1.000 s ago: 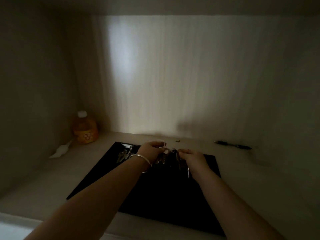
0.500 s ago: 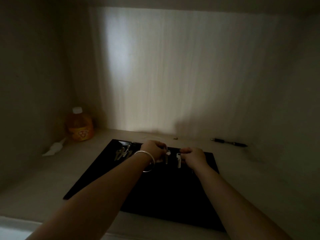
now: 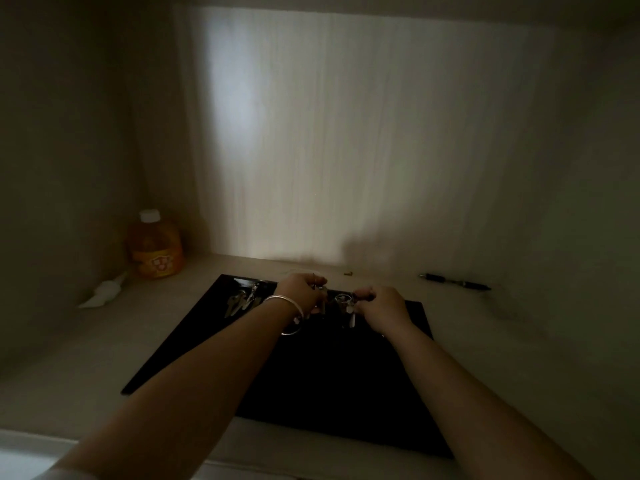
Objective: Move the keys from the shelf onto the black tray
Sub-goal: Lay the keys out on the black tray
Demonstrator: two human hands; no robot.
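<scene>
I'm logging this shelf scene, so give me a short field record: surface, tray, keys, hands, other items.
surface: pale shelf inside a dim cabinet
tray: flat black rectangular tray lying on the shelf
keys on tray: bunch of silver metal keys at its far left corner
keys in hand: silver keys on a ring held over the tray's far edge
left hand: grip closed, silver bangle on wrist
right hand: grip closed on the ring
other items: orange plastic bottle, dark pen, crumpled white scrap

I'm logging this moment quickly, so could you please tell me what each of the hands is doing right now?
Left hand: closed, fingers curled on keys above the black tray.
Right hand: closed, pinching a key bunch over the tray.
</scene>
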